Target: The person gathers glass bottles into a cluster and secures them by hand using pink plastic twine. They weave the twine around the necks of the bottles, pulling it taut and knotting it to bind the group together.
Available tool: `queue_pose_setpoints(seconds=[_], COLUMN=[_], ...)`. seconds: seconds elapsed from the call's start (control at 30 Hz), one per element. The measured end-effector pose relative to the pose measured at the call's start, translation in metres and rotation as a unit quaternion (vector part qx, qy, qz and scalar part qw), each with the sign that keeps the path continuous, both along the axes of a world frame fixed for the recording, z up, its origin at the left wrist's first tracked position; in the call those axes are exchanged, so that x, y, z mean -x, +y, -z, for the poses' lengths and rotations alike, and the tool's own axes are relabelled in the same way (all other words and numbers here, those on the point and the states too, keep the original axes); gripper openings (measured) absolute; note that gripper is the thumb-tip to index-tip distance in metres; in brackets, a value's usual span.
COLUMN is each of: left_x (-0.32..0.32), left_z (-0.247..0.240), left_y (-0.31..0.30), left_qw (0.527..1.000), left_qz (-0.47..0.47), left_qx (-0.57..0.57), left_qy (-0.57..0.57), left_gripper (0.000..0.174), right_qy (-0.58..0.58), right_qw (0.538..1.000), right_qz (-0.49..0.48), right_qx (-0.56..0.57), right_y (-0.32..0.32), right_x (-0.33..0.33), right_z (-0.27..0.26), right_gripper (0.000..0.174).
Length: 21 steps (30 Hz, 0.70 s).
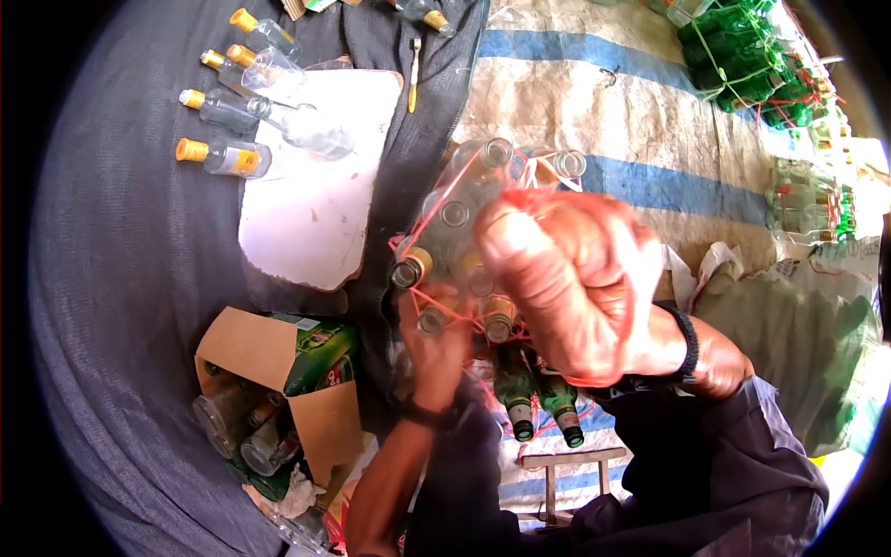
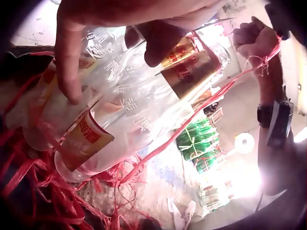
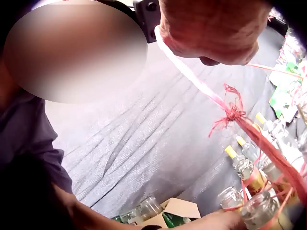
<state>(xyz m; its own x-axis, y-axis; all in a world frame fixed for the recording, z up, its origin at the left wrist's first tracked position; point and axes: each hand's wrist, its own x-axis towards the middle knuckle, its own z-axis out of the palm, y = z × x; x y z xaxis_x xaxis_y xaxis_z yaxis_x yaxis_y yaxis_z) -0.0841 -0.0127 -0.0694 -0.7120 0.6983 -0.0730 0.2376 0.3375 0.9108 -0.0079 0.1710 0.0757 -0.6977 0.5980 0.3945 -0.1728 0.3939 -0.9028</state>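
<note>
My right hand is raised close to the head camera in a fist and grips plastic twine. In the right wrist view this twine runs white from the fist to a frayed knot, then red down toward the bottles. Below is a bundle of clear glass bottles, some with gold-and-red labels, with red twine round them. My left hand holds a bottle at the near left of the bundle. In the left wrist view its fingers bend down over the bottles.
Loose yellow-capped bottles lie left, by a white board. A carton of bottles stands at lower left. Green bottles are near the body, with a wooden stool. Tied green bottles stand far right. Loose red twine piles below the bundle.
</note>
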Motion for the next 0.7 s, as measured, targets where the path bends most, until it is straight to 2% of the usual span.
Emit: queue_pose_setpoints(seconds=[0.07,0.1,0.17,0.2,0.23,0.27,0.3,0.33,0.37,0.4,0.43,0.57,0.7], left_x=[0.002,0.003,0.006,0.008,0.009,0.009,0.009,0.010,0.010,0.010,0.009,0.005,0.001], left_z=[-0.008,-0.012,-0.022,-0.026,-0.041,-0.056,-0.060,-0.063,-0.066,-0.068,-0.070,-0.064,-0.050], left_y=[0.006,0.010,0.014,0.016,0.025,0.033,0.037,0.043,0.049,0.054,0.060,0.086,0.126], left_qw=[0.999,0.998,0.994,0.989,0.991,0.992,0.992,0.997,0.995,0.995,0.993,0.982,0.960], left_qz=[0.001,0.000,-0.002,-0.013,0.004,0.022,0.023,0.055,0.088,0.089,0.104,0.171,0.245], left_qx=[-0.006,-0.009,-0.015,0.035,0.039,0.045,0.045,0.040,0.034,0.031,0.019,-0.025,-0.077], left_qy=[-0.045,-0.066,-0.109,-0.140,-0.127,-0.114,-0.116,-0.040,0.036,0.036,0.059,0.082,0.115], left_gripper=[0.035,0.035,0.036,0.034,0.033,0.032,0.032,0.029,0.025,0.025,0.026,0.029,0.034], right_qy=[-0.046,-0.049,0.113,0.195,0.205,0.214,0.220,0.221,0.224,0.227,0.121,0.204,0.217], right_qw=[0.998,0.998,0.985,0.963,0.969,0.972,0.972,0.968,0.965,0.962,0.972,0.959,0.911], right_qz=[0.022,0.023,-0.055,-0.093,-0.051,-0.007,-0.004,-0.035,-0.010,0.015,0.026,0.121,0.307], right_qx=[0.029,0.030,0.118,0.159,0.126,0.094,0.082,0.114,0.133,0.152,0.199,0.156,0.167], right_y=[0.006,0.010,0.028,0.033,0.034,0.034,0.035,0.037,0.033,0.028,0.033,0.032,0.036], right_x=[-0.007,-0.012,-0.026,-0.034,-0.043,-0.051,-0.058,-0.062,-0.065,-0.067,-0.081,-0.108,-0.130], right_z=[-0.026,-0.022,-0.006,-0.003,-0.008,-0.014,-0.020,-0.031,-0.043,-0.055,-0.070,-0.066,-0.060], right_gripper=[0.036,0.036,0.032,0.036,0.037,0.046,0.055,0.061,0.048,0.042,0.044,0.043,0.045])
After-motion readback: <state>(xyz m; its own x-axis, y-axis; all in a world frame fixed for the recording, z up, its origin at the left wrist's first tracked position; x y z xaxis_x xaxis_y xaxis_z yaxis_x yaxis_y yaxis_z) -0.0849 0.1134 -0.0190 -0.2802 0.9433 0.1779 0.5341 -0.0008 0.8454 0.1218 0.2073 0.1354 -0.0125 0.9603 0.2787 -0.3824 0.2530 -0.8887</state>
